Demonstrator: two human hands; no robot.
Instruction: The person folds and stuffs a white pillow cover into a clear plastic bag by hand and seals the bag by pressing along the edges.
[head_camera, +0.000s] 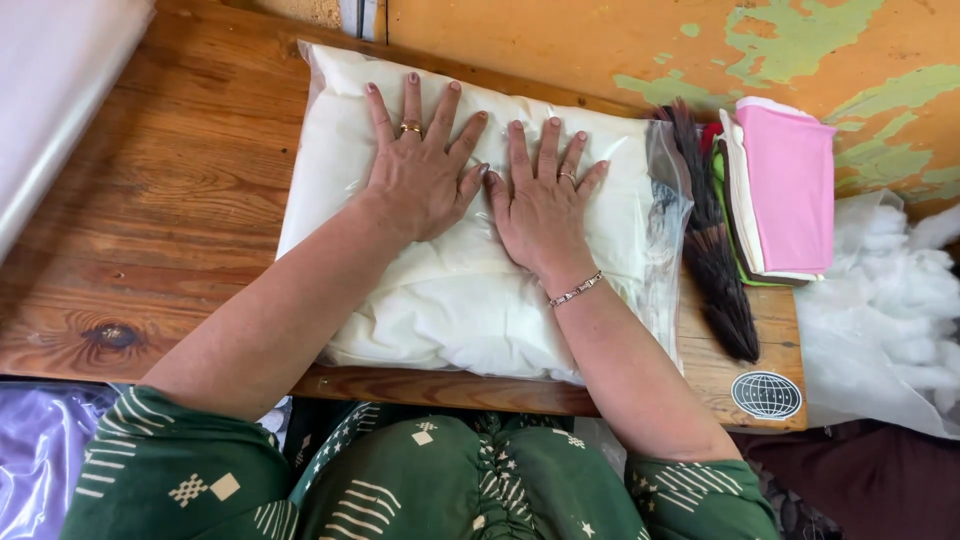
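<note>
Pillow (450, 300) already bagged in clear plastic | left hand (415, 175) and right hand (540, 205) flat on top — fingers spread, gripping nothing | bag mouth by brush (715, 260) not visibly sealed — loose stuffing (880, 300) remains beside counter (150, 220)

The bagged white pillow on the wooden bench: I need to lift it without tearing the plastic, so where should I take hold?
Probably by the two short ends, from left and right. The pillow lies flat, its long side across the bench; the loose bag mouth at the right would likely slip. Both hands, left hand and right hand, press flat on top, so no grip exists yet.
</note>
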